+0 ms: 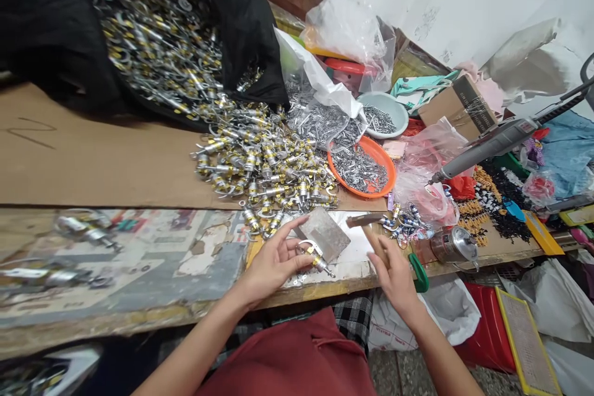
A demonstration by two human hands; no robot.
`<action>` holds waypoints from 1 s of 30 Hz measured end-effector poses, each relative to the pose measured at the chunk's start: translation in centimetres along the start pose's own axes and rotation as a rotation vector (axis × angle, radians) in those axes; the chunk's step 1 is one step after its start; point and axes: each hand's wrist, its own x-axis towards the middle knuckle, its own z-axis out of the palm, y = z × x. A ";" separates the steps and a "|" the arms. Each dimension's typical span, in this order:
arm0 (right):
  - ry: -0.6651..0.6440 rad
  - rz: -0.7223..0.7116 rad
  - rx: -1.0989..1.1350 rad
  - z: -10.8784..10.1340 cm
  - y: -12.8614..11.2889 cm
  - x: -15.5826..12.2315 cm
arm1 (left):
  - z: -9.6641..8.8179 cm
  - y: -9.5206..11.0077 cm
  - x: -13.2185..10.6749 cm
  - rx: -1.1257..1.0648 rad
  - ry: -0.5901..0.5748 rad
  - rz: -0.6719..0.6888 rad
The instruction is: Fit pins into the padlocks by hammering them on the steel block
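Observation:
Pinched in my left hand (277, 262) is a small silver-and-yellow metal fitting (317, 255) with a curved white-metal loop and a thin tip pointing right. It is held at the near edge of a flat square metal block (327, 235) on the bench. My right hand (395, 275) is closed round the wooden handle of a hammer (364, 220), whose dark head is up near the block's right side. Beyond the block lies a large heap of similar fittings (273, 161), which spills out of a black bag (250, 18).
Small metal parts fill an orange bowl (390, 167) and a pale blue bowl (399, 110). A grey power screwdriver (487, 147) hangs over the right side. Near my right hand are a metal canister (457, 246) and a green handle (419, 273). Loose fittings (86, 229) lie at left.

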 end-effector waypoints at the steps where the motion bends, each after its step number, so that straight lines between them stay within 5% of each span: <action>1: -0.018 -0.078 0.003 -0.5 -1.1 -0.1 | 0.0 0.0 0.0 0.009 0.001 0.000; 4: -0.067 -0.255 -0.015 -1.6 -3.6 -0.2 | 0.0 0.1 0.1 0.034 0.013 0.005; 6: 0.013 -0.317 -0.025 -1.7 -4.3 -0.2 | 0.0 0.0 0.1 0.040 0.026 0.016; 13: -0.077 -0.360 -0.218 -0.9 -4.1 -0.4 | 0.2 -0.1 0.0 0.037 0.057 0.025; 18: -0.085 -0.250 -0.102 0.2 -2.5 -0.9 | 0.6 -0.1 -0.2 0.049 0.085 0.033; 21: -0.010 -0.060 0.073 1.1 0.2 -0.6 | 0.3 -0.2 -0.2 0.094 0.094 0.059; 24: -0.092 0.051 0.064 1.6 2.8 0.4 | -0.2 -0.5 -0.1 0.247 0.070 0.109; 27: -0.211 0.043 -0.023 1.7 3.9 2.6 | -0.8 -0.7 0.2 0.450 0.064 0.230; 30: -0.167 0.063 -0.105 1.6 4.0 6.8 | -1.2 -0.6 0.3 0.673 0.084 0.433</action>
